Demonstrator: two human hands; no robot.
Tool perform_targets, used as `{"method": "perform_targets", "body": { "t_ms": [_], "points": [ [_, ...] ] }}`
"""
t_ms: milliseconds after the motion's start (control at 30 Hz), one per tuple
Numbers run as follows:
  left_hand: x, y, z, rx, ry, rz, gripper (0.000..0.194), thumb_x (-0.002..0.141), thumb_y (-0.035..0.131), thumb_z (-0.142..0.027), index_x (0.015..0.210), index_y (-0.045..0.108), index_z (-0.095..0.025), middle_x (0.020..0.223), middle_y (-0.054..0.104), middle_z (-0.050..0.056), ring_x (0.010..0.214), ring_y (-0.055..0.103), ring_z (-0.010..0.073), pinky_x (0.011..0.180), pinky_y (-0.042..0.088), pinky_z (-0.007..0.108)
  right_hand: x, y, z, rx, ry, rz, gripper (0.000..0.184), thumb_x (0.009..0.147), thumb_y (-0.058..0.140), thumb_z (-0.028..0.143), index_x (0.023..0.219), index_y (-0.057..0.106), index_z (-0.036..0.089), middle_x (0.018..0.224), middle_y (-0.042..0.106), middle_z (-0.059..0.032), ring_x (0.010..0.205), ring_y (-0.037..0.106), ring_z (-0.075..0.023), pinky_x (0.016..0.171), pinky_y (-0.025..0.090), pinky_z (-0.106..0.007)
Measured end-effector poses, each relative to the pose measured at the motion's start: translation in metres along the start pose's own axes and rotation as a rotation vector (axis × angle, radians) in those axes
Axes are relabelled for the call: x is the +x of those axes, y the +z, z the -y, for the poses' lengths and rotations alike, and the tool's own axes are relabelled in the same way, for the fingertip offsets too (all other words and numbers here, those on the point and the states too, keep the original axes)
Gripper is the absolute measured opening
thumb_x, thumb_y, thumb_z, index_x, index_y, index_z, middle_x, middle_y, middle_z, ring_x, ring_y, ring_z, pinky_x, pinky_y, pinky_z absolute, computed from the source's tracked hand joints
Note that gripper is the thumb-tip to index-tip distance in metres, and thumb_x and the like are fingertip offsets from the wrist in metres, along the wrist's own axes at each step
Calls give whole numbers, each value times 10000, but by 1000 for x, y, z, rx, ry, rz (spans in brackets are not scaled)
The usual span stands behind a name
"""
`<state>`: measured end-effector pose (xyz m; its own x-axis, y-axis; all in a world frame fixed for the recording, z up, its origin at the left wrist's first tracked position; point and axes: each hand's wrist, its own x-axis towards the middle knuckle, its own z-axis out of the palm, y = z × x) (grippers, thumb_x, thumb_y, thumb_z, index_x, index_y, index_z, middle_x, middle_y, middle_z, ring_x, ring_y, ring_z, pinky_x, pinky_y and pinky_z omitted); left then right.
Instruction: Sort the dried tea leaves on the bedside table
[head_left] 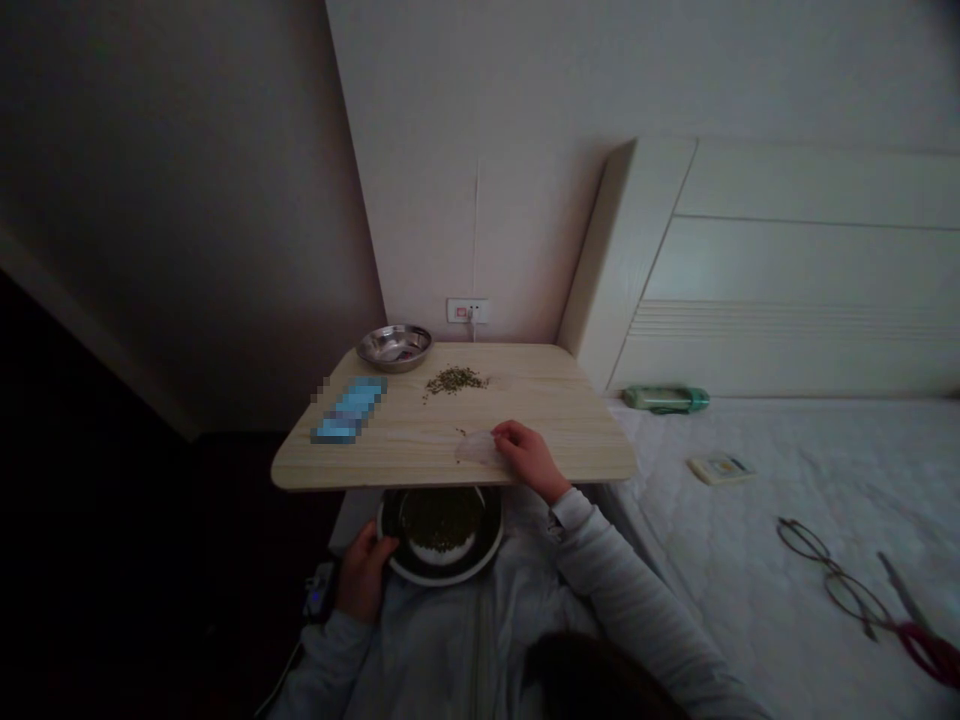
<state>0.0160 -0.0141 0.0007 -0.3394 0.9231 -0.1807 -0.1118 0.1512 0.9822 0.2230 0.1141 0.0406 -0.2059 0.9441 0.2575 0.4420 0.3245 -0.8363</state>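
My left hand (364, 572) grips the rim of a dark plate (491, 545) with a pale edge, held on my lap under the table's front edge. Small dark green grains (441, 515) cover much of its middle. Over the wooden table (390, 455), my right hand (525, 455) pinches a thin, clear, flat piece (476, 448) that looks like plastic. A few small grains lie beside this piece. Farther back on the tabletop is a loose pile of green grains (454, 380).
A steel bowl (395, 350) stands at the back left, behind a blurred phone (349, 410). A wall socket (467, 311) is behind the table. On the bed at right lie a green bottle (665, 400), a pale box (720, 469), glasses (829, 570) and red-handled scissors (926, 645).
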Motion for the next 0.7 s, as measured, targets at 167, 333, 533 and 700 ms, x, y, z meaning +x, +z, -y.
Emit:
{"method": "perform_targets", "body": {
  "t_ms": [167,333,533,700],
  "points": [
    [0,0,2,8,-2,-15,139,534,497,-207,663,514,-156,551,534,-34,579,478,130,557,361,236,0,1,-1,-5,-9,15,187,623,405,258,728,527,162,544,471,27,516,408,-71,507,309,-189],
    [1,0,3,-10,-9,-10,101,530,492,-215,619,498,-170,498,508,-55,521,462,117,519,358,229,-1,1,0,6,-10,32,183,621,409,254,724,526,158,517,450,34,490,393,-63,482,298,-179],
    [-1,2,-3,-18,12,-39,125,497,503,-208,609,515,-156,517,525,-37,537,474,127,527,364,239,-2,0,3,21,1,49,169,613,411,233,711,526,156,529,460,32,498,405,-63,495,310,-180],
    [2,0,2,-13,8,-39,144,512,500,-211,639,519,-147,530,530,-33,556,478,126,539,362,238,-4,-1,4,48,-6,82,170,609,406,217,713,524,152,543,471,29,510,412,-63,510,316,-182]
  ]
}}
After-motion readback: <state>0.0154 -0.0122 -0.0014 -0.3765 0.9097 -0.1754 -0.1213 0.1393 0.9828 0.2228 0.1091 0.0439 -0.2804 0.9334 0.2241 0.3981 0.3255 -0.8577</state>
